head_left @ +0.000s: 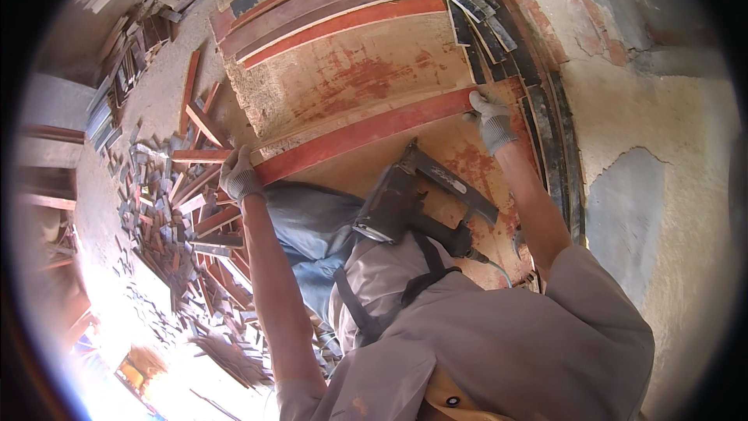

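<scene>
A long red-painted wooden board (366,135) lies across in front of me, over a stained plywood panel (343,78). My left hand (239,175), in a pale knit glove, is closed at the board's left end. At the right end my right hand (492,123), gloved too, grips the board with the thumb on top; its fingers underneath are partly hidden. On the panel, close to my body, rests a dark nail gun (421,203), with a thin hose (495,267) at its handle. Neither hand touches it.
More reddish boards (335,12) lie along the panel's far side. Short dark strips (475,12) are piled at the far right, near a worn plaster wall (623,132). Wood offcuts (167,210) heap on the floor at left, with longer red strips (204,121) among them.
</scene>
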A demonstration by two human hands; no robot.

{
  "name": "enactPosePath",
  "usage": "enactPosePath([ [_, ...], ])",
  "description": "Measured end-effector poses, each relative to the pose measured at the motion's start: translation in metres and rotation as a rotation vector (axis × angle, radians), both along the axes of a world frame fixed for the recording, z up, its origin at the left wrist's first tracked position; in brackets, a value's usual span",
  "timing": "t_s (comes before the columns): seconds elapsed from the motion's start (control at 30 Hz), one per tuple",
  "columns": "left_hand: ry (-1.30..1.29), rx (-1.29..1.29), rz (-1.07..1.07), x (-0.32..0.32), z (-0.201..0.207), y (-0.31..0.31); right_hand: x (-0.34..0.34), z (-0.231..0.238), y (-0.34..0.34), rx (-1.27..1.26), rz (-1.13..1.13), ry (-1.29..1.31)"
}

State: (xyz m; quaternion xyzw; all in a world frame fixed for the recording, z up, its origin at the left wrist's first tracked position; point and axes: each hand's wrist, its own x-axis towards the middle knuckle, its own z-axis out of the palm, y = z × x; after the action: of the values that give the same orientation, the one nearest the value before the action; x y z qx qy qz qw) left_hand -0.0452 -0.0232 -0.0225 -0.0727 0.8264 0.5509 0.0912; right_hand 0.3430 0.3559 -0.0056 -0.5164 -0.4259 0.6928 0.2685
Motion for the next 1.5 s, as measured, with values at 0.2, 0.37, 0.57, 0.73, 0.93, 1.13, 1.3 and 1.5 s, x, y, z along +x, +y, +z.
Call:
enactPosePath([
  [0.2, -0.041, -0.021, -0.081, -0.004, 0.006, -0.011, -0.006, 0.002, -0.002, 0.023, 0.000, 0.035],
  [0.37, 0.143, -0.090, -0.241, -0.011, 0.004, -0.024, -0.010, -0.001, 0.002, 0.032, 0.037, 0.078],
  [0.57, 0.476, -0.688, -0.615, -0.011, 0.003, -0.031, -0.006, -0.015, -0.004, 0.005, 0.030, 0.050],
  [0.73, -0.252, 0.299, -0.028, 0.002, 0.012, -0.015, 0.015, -0.018, -0.015, -0.107, 0.080, 0.175],
  [0.93, -0.213, 0.151, -0.062, 0.006, 0.011, -0.014, 0.030, 0.002, -0.008, 0.306, 0.460, -0.038],
  [1.13, -0.037, 0.013, -0.153, 0.009, -0.003, -0.018, 0.028, -0.002, -0.009, 0.502, 0.494, -0.315],
  [1.3, 0.016, -0.154, -0.236, 0.030, 0.013, -0.022, 0.029, -0.008, -0.003, 0.432, 0.478, -0.197],
  [1.5, 0.047, -0.153, -0.260, 0.035, 0.019, -0.013, -0.003, 0.009, 0.026, 0.468, 0.362, -0.828],
])
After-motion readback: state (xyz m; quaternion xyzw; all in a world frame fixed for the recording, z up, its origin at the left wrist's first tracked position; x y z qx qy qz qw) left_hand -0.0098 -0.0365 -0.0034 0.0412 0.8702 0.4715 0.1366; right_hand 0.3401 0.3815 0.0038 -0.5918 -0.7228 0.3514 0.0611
